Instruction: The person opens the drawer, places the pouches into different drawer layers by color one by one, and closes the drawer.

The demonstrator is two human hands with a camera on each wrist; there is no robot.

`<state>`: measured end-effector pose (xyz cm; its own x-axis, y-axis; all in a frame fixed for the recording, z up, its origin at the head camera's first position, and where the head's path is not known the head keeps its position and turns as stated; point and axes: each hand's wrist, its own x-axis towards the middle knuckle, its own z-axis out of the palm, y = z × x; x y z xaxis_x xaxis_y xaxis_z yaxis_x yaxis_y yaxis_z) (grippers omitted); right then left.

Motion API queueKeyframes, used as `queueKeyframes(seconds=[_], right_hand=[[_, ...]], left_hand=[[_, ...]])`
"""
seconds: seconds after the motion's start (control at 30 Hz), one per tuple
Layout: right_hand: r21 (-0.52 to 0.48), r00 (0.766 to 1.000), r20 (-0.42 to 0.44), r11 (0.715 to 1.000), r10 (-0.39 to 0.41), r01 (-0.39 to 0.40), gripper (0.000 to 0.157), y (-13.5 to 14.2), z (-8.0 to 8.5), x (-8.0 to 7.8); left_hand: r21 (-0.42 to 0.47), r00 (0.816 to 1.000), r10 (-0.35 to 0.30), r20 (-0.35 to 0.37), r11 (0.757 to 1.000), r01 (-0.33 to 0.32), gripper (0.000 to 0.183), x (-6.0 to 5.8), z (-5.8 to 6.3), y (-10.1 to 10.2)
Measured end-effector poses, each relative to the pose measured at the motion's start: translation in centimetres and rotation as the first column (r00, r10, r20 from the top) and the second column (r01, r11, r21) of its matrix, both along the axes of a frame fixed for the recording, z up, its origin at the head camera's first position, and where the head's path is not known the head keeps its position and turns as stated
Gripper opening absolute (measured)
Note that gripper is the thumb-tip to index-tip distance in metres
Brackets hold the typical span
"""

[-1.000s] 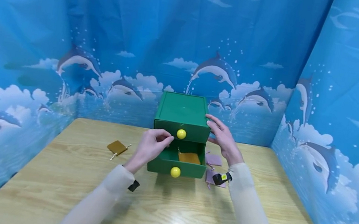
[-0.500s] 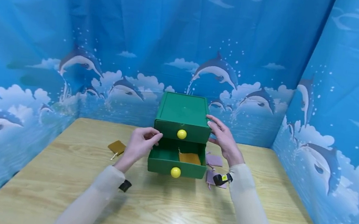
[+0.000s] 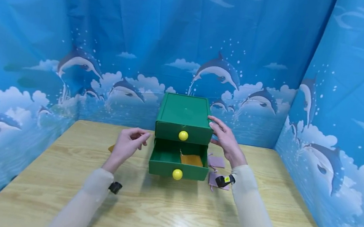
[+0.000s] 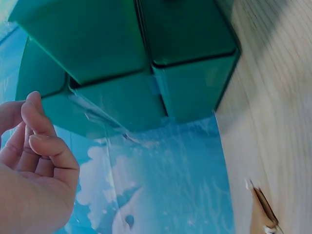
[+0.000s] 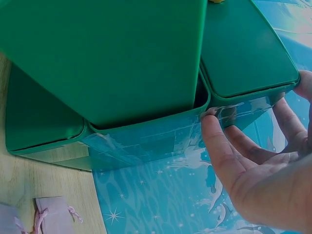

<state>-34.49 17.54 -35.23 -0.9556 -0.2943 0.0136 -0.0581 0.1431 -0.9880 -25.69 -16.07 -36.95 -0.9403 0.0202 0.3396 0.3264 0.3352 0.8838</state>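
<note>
- A blue curtain backdrop (image 3: 153, 17) printed with leaping dolphins, clouds and water closes in the desk (image 3: 141, 215) at the back and sides; the wood-grain top shows a bright reflection near 6 o'clock.
- The green cabinet (image 3: 186, 110) stands towards the far edge of the desk, just about the centre of the head view.
- Its top drawer (image 3: 166, 130) is pushed in, a round yellow knob (image 3: 183, 135) on the front; the middle drawer (image 3: 161, 169) is pulled out and carries a second yellow knob (image 3: 177, 174).
- Inside the pulled-out drawer, on its 3 o'clock side, lies a mustard pouch (image 3: 192, 160).
- The left hand (image 3: 126, 145) is in the air at 9 o'clock from the cabinet, apart from it, fingers loosely bent, nothing visible in them.
- Behind that wrist, another mustard pouch (image 4: 263, 214) lies on the desk, mostly hidden in the head view.
- The right hand (image 3: 227, 140), at 3 o'clock, has its fingers spread and touching the cabinet's side near the top.
- Two lilac pouches (image 3: 218, 161) lie on the desk around 4 o'clock from the cabinet, the nearer partly covered by a black wrist strap (image 3: 223, 181).
</note>
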Motion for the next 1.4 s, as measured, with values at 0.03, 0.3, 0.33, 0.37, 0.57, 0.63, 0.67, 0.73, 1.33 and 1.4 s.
queueKeyframes(seconds=[0.03, 0.3, 0.33, 0.37, 0.57, 0.63, 0.67, 0.73, 1.33, 1.4], right_hand=[[0.002, 1.000, -0.005, 1.000, 0.001, -0.001, 0.054, 0.0, 0.0, -0.1], [0.000, 1.000, -0.008, 1.000, 0.010, -0.010, 0.054, 0.0, 0.0, 0.0], [-0.002, 1.000, -0.004, 1.000, 0.010, -0.010, 0.054, 0.0, 0.0, 0.0], [-0.003, 1.000, 0.000, 1.000, 0.010, -0.010, 0.053, 0.0, 0.1, 0.1], [-0.008, 1.000, 0.016, 1.000, 0.023, -0.023, 0.051, -0.3, 1.5, 1.4], [-0.003, 1.000, 0.012, 1.000, 0.026, -0.026, 0.051, -0.4, 2.0, 1.9], [0.000, 1.000, 0.010, 1.000, 0.027, -0.027, 0.050, -0.4, 2.2, 2.2], [0.000, 1.000, 0.011, 1.000, 0.027, -0.027, 0.050, -0.4, 2.4, 2.4], [-0.005, 1.000, 0.026, 1.000, 0.016, -0.016, 0.050, -0.5, 2.1, 2.0], [-0.005, 1.000, 0.024, 1.000, 0.016, -0.016, 0.050, -0.5, 2.1, 2.1]], left_hand=[[0.003, 1.000, 0.005, 0.002, 1.000, -0.005, 0.021, 0.2, 0.2, -0.1], [0.035, 0.997, 0.052, 0.064, 0.998, -0.054, 0.026, -1.4, -2.4, -2.5], [0.034, 0.996, 0.060, 0.068, 0.998, -0.062, 0.028, -1.7, -2.9, -2.8], [0.030, 0.995, 0.068, 0.073, 0.997, -0.070, 0.029, -2.0, -3.4, -3.1], [0.009, 0.982, 0.102, 0.161, 0.994, -0.105, 0.033, -3.0, -4.4, -4.5], [0.002, 0.974, 0.114, 0.197, 0.993, -0.117, 0.033, -3.2, -4.6, -5.0], [-0.006, 0.970, 0.121, 0.211, 0.992, -0.123, 0.032, -3.3, -4.8, -5.3], [-0.026, 0.964, 0.131, 0.231, 0.991, -0.129, 0.032, -3.5, -5.0, -5.8], [-0.169, 0.947, 0.035, 0.319, 0.985, 0.021, 0.042, -5.3, -7.4, -9.2], [-0.195, 0.938, 0.037, 0.344, 0.980, 0.033, 0.045, -5.3, -7.5, -9.3]])
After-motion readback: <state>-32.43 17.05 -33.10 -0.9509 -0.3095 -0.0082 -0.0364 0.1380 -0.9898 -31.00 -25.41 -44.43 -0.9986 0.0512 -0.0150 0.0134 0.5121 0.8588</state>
